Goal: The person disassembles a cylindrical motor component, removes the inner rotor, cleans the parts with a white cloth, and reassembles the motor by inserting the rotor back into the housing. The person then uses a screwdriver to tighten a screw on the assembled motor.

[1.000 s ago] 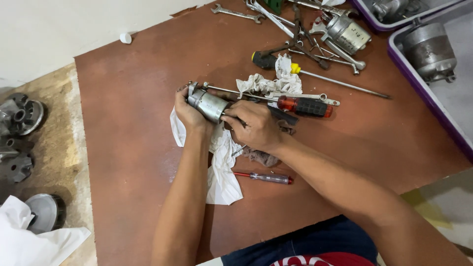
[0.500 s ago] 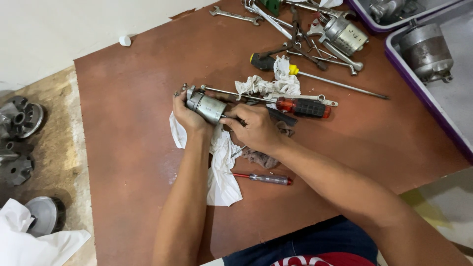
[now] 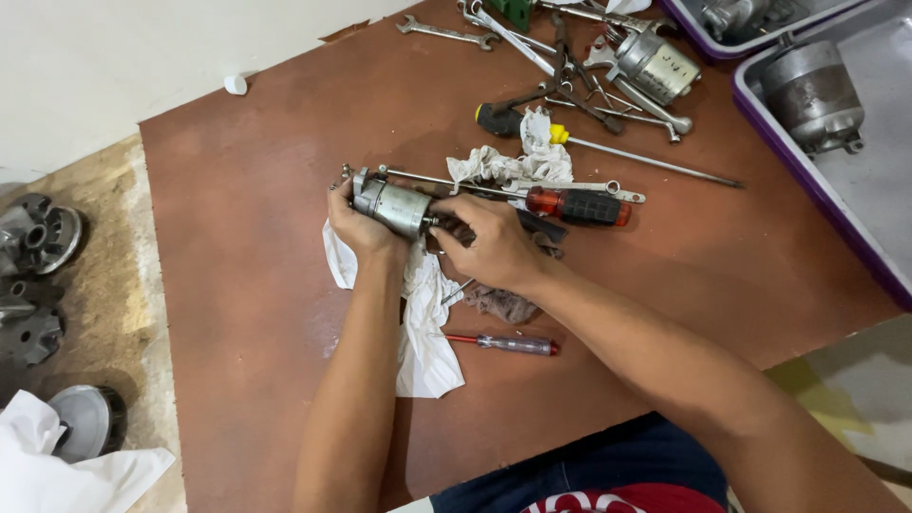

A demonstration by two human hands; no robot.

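Both hands close on a small metal motor (image 3: 391,204), a dull grey cylinder with a flanged end: the left hand (image 3: 359,228) wraps its body from below, fingers curled tight, and the right hand (image 3: 489,247) pinches the shaft end with fingers pressed together. It is held just above the middle of the table (image 3: 237,285), a broad reddish-brown board with a scuffed, matte surface.

Under the motor lies a crumpled white rag (image 3: 418,332), soft and creased. At the table's far right edge sits a purple-rimmed tray (image 3: 817,190) holding a larger round steel motor (image 3: 812,90). Beyond the held motor, toward the far edge, is a tangle of thin steel wrenches (image 3: 446,31) beside another shiny cylindrical part (image 3: 655,65). Just right of the motor rests a screwdriver with a ribbed black and clear-red handle (image 3: 575,205). A long yellow-collared screwdriver (image 3: 608,152) lies past it. Nearer the person than the motor lies a slim tester screwdriver (image 3: 503,343) with a clear handle.
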